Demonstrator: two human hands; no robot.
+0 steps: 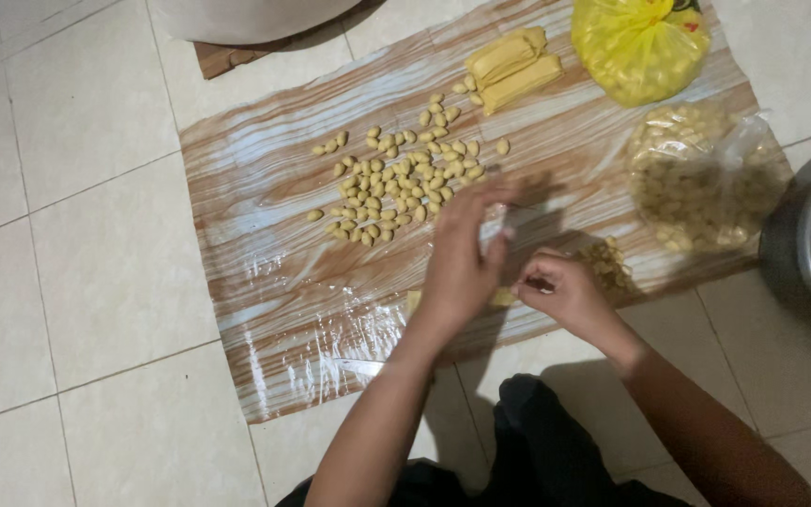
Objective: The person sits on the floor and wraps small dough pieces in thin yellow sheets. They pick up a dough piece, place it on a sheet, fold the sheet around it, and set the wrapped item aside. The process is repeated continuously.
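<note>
My left hand (457,268) is raised over a wood-patterned plastic sheet (274,235), its fingers closed around a thin grey flat tool (516,222) that is blurred. Just to its right, my right hand (565,293) is curled, pinching a small piece of yellow dough (501,299) that lies between the two hands. Beside the right hand sits a little heap of cut pieces (609,263). Beyond the left hand, several small yellow dough pieces (404,176) are spread in loose rows.
Yellow dough logs (511,66) lie at the sheet's far edge beside a tied yellow plastic bag (638,45). A clear bag of pieces (701,178) rests at the right, and a metal pot (804,253) stands on the white tiled floor (68,282).
</note>
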